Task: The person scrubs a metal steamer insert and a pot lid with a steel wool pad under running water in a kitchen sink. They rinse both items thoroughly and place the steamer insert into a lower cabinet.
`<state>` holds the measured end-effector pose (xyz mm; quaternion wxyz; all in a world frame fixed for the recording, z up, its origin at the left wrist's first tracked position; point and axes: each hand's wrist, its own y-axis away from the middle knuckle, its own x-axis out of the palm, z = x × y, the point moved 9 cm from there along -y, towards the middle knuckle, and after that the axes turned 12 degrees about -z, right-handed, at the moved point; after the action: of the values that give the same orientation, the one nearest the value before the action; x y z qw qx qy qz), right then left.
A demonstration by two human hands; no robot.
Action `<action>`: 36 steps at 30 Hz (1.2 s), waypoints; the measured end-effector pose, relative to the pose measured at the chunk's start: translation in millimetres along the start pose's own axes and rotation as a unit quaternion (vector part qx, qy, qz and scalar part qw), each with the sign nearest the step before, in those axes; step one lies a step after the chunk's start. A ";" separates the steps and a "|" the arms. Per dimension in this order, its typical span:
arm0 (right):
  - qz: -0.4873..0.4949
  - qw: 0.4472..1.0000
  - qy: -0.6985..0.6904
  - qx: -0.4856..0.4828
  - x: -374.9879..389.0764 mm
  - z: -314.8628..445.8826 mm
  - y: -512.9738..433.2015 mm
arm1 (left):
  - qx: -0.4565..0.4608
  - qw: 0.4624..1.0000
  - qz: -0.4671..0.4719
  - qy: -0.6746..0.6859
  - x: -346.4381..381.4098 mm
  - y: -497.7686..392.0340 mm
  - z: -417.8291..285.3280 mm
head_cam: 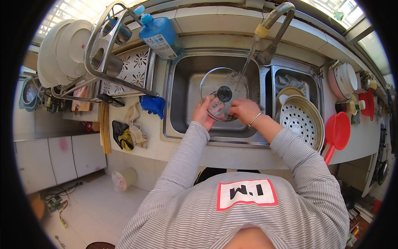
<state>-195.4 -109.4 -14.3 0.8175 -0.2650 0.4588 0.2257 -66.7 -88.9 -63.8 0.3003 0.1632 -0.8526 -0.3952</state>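
Observation:
A round glass pot lid (214,81) with a steel rim and black knob (224,94) is held over the steel sink basin (186,71). My left hand (203,112) grips its lower left edge, the fingers showing through the glass from beneath. At the lower right rim, my right hand (246,110) has its fingers curled against the lid. A bit of grey material shows beside that hand; what it is cannot be made out. Water from the faucet (284,15) runs onto the upper right of the lid.
A perforated steamer pan (297,119) leans over the small right basin, beside a red ladle (337,130). Left of the sink lie a blue cloth (153,105) and rags (135,124). A blue pump bottle (160,37) and a dish rack (88,62) with white plates (73,46) stand behind.

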 end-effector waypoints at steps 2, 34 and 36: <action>-0.011 0.996 0.083 0.044 3.0 -37.0 4.5 | 0.024 0.999 -0.001 -0.035 5.3 8.8 -0.7; -0.204 0.977 -0.048 0.045 -30.7 10.1 -83.2 | 0.076 0.965 0.036 -0.249 22.0 23.7 -14.5; -0.155 0.983 -0.101 0.005 -22.3 29.7 -71.4 | 0.059 0.976 0.051 -0.204 22.0 24.5 -15.8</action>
<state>-143.5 -147.3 34.3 0.8862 -0.3045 0.3282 0.1191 -74.4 -93.8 -28.5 0.1297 0.0527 -0.9250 -0.3531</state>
